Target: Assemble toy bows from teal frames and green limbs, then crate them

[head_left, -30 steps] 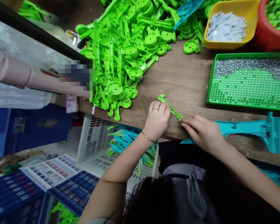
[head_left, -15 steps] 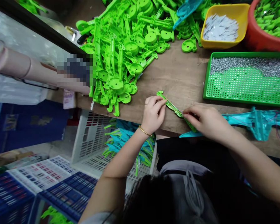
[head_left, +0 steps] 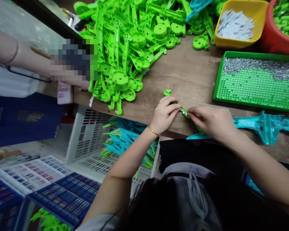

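Observation:
A long, narrow green plastic part point(head_left: 168, 92) lies slantwise near the front edge of the wooden table. My left hand point(head_left: 165, 113) is closed on its middle, fingertips pressed along the channel. At the part's nearer end, my right hand point(head_left: 213, 122) pinches thumb and forefinger together; what is between them is too small to make out. Under and beside the right hand lies a turquoise plastic piece point(head_left: 197, 137). Another turquoise piece with a wide crosspiece point(head_left: 267, 125) rests to the right, thin wires on it.
A heap of green plastic parts point(head_left: 135, 41) covers the table's far left. At the back right stand a yellow bin point(head_left: 240, 40) of white pieces, a red tub point(head_left: 276, 38) and a green perforated tray point(head_left: 252, 99) with small metal pins. Below the edge sits a white crate point(head_left: 83, 141).
The view has shifted slightly. My left fingers have slid along the green part toward the right hand, which stays pinched at its nearer end.

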Demonstrator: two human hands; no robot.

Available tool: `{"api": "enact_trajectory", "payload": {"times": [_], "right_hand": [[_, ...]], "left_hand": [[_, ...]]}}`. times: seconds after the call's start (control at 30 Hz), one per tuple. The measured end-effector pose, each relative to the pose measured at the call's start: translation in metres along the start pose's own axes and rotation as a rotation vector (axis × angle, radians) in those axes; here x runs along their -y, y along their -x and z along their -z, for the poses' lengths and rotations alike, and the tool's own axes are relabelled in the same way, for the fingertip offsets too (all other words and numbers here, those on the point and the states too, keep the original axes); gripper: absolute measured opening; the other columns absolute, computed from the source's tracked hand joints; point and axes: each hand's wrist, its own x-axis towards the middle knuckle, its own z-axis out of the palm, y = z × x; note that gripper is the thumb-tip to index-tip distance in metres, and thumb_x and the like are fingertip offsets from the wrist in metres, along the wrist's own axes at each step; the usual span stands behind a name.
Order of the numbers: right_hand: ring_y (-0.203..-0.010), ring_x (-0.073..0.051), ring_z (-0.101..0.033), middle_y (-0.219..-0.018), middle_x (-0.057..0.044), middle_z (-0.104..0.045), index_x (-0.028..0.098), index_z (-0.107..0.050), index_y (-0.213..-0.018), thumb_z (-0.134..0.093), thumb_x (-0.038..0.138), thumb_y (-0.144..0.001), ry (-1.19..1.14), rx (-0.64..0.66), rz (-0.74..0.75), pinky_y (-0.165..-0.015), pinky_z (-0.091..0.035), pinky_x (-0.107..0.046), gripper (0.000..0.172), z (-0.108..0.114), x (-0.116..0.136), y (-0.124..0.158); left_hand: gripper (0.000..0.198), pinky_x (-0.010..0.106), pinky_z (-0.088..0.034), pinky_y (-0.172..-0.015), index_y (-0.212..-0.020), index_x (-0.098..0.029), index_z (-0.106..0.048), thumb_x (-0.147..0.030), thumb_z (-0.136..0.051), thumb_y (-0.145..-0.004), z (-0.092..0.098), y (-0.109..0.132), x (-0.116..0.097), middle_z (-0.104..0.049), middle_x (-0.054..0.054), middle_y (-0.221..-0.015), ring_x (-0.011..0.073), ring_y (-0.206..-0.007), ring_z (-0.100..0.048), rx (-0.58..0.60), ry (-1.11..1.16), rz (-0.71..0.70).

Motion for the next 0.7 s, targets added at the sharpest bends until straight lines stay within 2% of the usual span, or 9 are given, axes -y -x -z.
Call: {"api": "enact_trajectory", "payload": {"times": [0.13, 0.27, 0.4, 0.57, 0.63, 0.7], "right_hand": [[-0.083, -0.019, -0.071, -0.099, -0.005, -0.076, 0.025, -0.072, -0.107, -0.048, 0.036, -0.093, -0.072, -0.105, -0.040, -0.066, -0.047, -0.026, 0.030, -0.006, 0.001, -0.002], [-0.085, -0.017, -0.071, -0.098, -0.004, -0.076, 0.023, -0.073, -0.102, -0.053, 0.030, -0.090, -0.389, -0.038, -0.003, -0.074, -0.052, -0.026, 0.024, -0.008, -0.001, -0.007], [-0.071, -0.014, -0.065, -0.085, -0.003, -0.074, 0.019, -0.074, -0.090, -0.058, 0.030, -0.085, -0.555, 0.036, -0.052, -0.067, -0.049, -0.024, 0.020, -0.006, -0.002, -0.014], [-0.050, -0.008, -0.042, -0.056, 0.003, -0.055, 0.016, -0.072, -0.079, -0.065, 0.038, -0.076, -0.677, 0.186, -0.284, -0.049, -0.033, -0.022, 0.023, 0.002, -0.004, -0.020], [-0.050, -0.007, -0.038, -0.054, 0.003, -0.052, 0.016, -0.072, -0.077, -0.069, 0.042, -0.071, -0.716, 0.230, -0.382, -0.049, -0.031, -0.023, 0.027, 0.005, -0.003, -0.023], [-0.053, -0.007, -0.040, -0.058, 0.002, -0.055, 0.016, -0.071, -0.076, -0.074, 0.045, -0.064, -0.782, 0.243, -0.447, -0.051, -0.032, -0.023, 0.032, 0.008, -0.001, -0.026]], "left_hand": [[0.016, 0.042, -0.049, -0.098, -0.092, -0.020, -0.071, -0.025, -0.056, -0.092, -0.002, 0.001, 0.000, -0.069, 0.007, -0.104, 0.0187, -0.106, -0.060, -0.012, -0.010, -0.005], [0.017, 0.042, -0.048, -0.099, -0.092, -0.020, -0.071, -0.025, -0.055, -0.092, -0.003, 0.002, 0.000, -0.069, 0.007, -0.105, 0.0189, -0.107, -0.060, -0.003, -0.020, -0.004], [0.016, 0.042, -0.048, -0.099, -0.092, -0.019, -0.071, -0.025, -0.055, -0.092, -0.004, 0.002, -0.001, -0.068, 0.007, -0.105, 0.0190, -0.108, -0.059, 0.006, -0.040, -0.002], [0.016, 0.041, -0.047, -0.099, -0.091, -0.019, -0.071, -0.025, -0.056, -0.092, -0.004, 0.001, -0.001, -0.068, 0.007, -0.105, 0.0193, -0.107, -0.058, 0.014, -0.049, 0.001], [0.016, 0.041, -0.047, -0.099, -0.090, -0.019, -0.071, -0.025, -0.055, -0.092, -0.004, 0.001, 0.000, -0.068, 0.007, -0.105, 0.0193, -0.107, -0.058, 0.029, -0.046, 0.013], [0.017, 0.041, -0.047, -0.099, -0.089, -0.019, -0.070, -0.025, -0.055, -0.093, -0.004, 0.000, 0.000, -0.068, 0.007, -0.105, 0.0193, -0.107, -0.058, 0.030, -0.043, 0.019]]}}
